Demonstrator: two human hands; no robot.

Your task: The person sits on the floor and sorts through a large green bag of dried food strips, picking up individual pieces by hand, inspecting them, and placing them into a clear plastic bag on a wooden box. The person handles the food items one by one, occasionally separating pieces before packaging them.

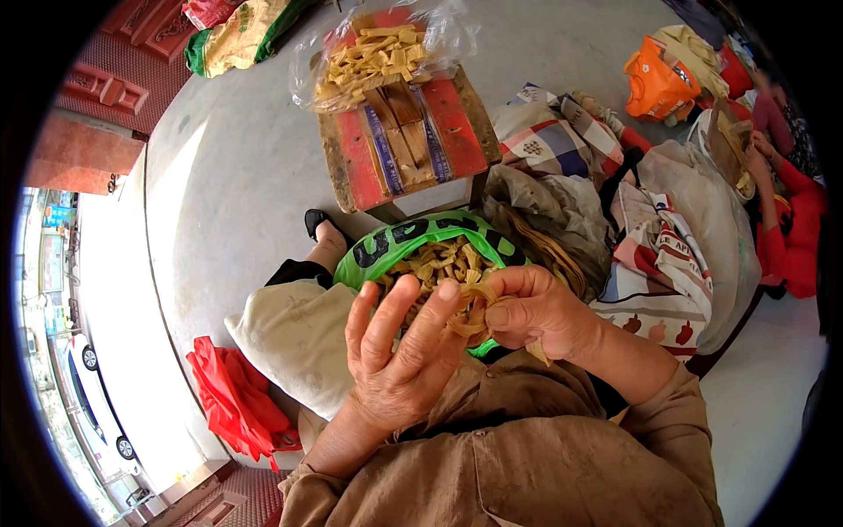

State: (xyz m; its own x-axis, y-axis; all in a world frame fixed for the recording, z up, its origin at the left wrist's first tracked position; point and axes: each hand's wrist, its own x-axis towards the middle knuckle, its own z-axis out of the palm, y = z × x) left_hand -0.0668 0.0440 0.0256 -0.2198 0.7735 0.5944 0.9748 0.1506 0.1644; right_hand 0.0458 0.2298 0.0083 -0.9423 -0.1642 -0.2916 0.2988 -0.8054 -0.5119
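A yellowish-brown pliable strip, bent into a loop (471, 318), is pinched between the thumb and fingers of my right hand (549, 318). One end of it hangs below that hand. My left hand (399, 356) has its fingers stretched and apart, with a fingertip against or just beside the loop; its thumb is mostly hidden. Under both hands, a bright green bag (360, 263) with dark lettering lies open, filled with small curled yellowish pieces (435, 262). More flat strips (555, 250) lie to the right of the bag.
Ahead stands a red-topped wooden stool (351, 162) bearing a wooden block (395, 110) and a clear plastic bag of yellowish pieces (373, 61). Patterned cloths (654, 263) lie right. A red bag (233, 395) is left. Another person in red (795, 224) works at far right.
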